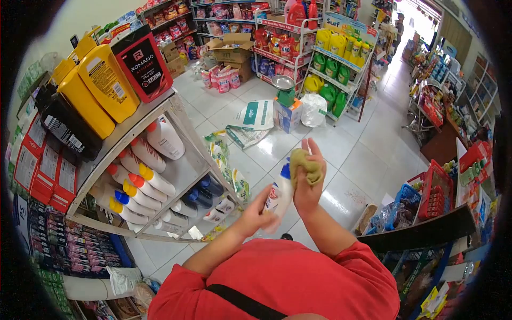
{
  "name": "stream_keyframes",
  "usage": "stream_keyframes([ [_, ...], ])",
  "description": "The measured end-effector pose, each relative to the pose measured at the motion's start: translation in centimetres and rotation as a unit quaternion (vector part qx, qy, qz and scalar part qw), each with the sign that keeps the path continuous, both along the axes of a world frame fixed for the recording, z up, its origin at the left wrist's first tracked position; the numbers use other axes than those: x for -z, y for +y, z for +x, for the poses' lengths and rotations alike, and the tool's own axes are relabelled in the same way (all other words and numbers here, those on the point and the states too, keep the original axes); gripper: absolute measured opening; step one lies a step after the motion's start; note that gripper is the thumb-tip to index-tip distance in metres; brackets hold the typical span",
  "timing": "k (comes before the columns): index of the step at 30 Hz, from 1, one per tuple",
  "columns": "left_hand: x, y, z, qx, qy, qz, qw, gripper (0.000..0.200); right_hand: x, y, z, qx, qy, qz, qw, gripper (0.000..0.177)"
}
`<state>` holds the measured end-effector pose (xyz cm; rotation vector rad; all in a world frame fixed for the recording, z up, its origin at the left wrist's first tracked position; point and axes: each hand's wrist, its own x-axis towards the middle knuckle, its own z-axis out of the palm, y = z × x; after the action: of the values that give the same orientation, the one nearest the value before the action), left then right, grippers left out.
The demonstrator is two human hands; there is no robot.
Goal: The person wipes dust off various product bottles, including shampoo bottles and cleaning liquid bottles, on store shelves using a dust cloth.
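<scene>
In front of my chest, a white bottle with a blue cap (279, 196) is tilted, its cap end pointing up and away. My left hand (258, 212) is wrapped round its lower part, slightly blurred. My right hand (310, 186) grips an olive-green cloth (307, 167), which lies against or right beside the bottle near its cap; the exact contact is hard to see. To the left, a shelf unit (184, 125) carries similar white bottles (143, 186) with red, yellow and blue caps. On its top stand yellow bottles (109, 80) and a red-and-black Romano bottle (143, 64).
On the tiled floor ahead are a green scale (285, 95) on a box, a white plastic bag (313, 110) and a flattened sack (256, 116). A detergent rack (341, 61) stands behind. Baskets (436, 189) fill the right side. A person (399, 26) is by the doorway.
</scene>
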<state>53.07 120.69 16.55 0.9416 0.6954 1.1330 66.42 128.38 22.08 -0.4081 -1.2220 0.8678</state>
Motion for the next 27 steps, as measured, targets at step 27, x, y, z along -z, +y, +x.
stream_keyframes([
  [27,1.8,1.3,-7.9,-0.554,0.084,0.251,0.79,0.086,5.5,-3.0,0.0,-0.286,-0.321,0.002,0.903,0.026],
])
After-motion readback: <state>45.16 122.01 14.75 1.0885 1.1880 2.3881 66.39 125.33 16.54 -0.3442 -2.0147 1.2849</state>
